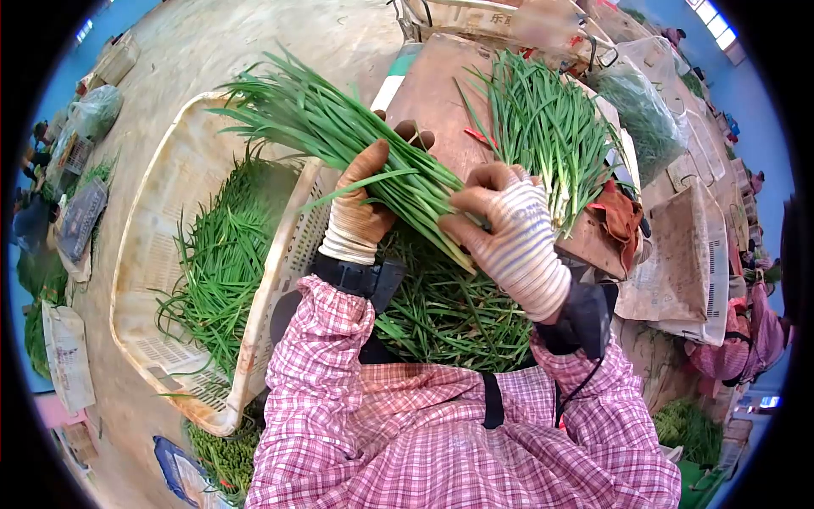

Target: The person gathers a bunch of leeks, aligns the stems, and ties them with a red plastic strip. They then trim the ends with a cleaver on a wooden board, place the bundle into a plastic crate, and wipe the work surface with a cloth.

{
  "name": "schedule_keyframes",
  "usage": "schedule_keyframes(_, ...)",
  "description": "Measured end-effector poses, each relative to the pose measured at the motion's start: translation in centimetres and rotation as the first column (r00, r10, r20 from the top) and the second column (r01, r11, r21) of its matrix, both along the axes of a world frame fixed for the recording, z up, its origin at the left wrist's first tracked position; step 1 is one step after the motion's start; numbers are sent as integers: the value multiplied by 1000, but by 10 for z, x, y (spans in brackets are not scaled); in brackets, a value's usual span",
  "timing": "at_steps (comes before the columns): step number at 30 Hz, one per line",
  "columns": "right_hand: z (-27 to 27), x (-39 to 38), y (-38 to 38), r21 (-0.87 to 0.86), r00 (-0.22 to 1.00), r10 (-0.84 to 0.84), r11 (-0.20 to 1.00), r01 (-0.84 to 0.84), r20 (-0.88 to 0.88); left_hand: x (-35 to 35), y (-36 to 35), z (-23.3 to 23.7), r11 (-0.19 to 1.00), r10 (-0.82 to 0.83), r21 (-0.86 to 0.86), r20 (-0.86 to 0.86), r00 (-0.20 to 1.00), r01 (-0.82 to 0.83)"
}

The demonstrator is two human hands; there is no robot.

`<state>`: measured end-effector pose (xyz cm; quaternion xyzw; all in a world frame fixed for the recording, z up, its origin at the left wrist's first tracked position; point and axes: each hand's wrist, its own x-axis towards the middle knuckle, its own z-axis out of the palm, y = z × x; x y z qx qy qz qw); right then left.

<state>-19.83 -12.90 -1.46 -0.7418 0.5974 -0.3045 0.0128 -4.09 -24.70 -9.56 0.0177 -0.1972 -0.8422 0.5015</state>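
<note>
While your left hand (356, 212), in its brown glove, was clamped around the bundle of chives (339, 127) low on the stalks, your right hand (509, 242), in a striped white glove, was closed on the same bundle just beside it, pinching the stalk ends. You held the bundle in the air at a slant, in front of your chest. Its leaf tips fanned up and to your left, over the rim of the pale plastic crate (182, 157). Loose chives (225, 254) lay inside that crate. A heap of chives (449, 318) lay directly under your hands, against your checked sleeves. Beyond your hands, a second bunch (547, 127) lay spread on the brown desk (437, 102), with a red cloth (623, 216) at the desk's right edge.
</note>
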Motion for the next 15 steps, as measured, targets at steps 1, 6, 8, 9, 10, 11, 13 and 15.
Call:
schedule_keyframes(1,-4,2,2,-53,1000,-8,999,9,17,1,-1,-1,1000,9,18,-9,1000,-9)
schedule_keyframes(6,-10,-17,52,40,963,138,988,-152,233,34,-22,-5,997,-61,51,-35,998,62)
schedule_keyframes(8,-42,-50,86,420,985,97,895,-150,145,46,-25,-2,989,139,57,-40,990,-136)
schedule_keyframes(9,-66,-68,101,643,993,109,764,-53,-48,52,-26,0,989,140,55,-51,989,-138)
schedule_keyframes(10,-73,-70,105,802,959,164,591,92,-231,57,-27,2,990,138,53,-64,988,-135)
schedule_keyframes(11,-76,-71,104,610,988,39,790,59,-146,59,-31,-1,997,75,-23,-107,991,-78)
schedule_keyframes(13,-45,-46,76,159,971,-48,987,11,233,55,-26,1,994,103,-36,-90,991,-106)
schedule_keyframes(15,-5,-25,38,-26,970,-15,999,22,241,49,-26,1,996,50,-69,-137,989,-60)
